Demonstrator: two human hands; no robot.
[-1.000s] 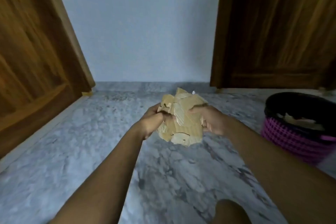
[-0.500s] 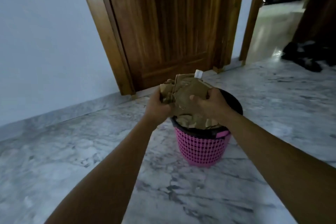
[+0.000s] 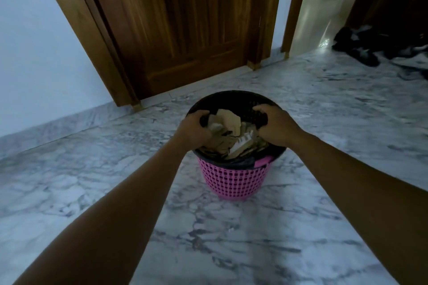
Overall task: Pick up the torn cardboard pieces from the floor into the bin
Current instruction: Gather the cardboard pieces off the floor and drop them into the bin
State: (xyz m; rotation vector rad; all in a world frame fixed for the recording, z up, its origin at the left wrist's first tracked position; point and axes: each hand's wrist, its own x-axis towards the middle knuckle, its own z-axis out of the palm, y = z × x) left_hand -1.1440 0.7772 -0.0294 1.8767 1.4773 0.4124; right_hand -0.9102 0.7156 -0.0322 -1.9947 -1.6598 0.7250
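The left hand (image 3: 196, 128) curls its fingers down against the left edge of the torn brown cardboard pieces (image 3: 228, 122). The right hand (image 3: 276, 126) curls its own just beside their right edge, and whether either truly grips cannot be told. The pieces lie heaped between and below both hands, already inside the round pink lattice plastic bin (image 3: 234, 183) with its black liner (image 3: 231, 99), on the grey-veined marble floor (image 3: 254, 238). The left hand is nearer.
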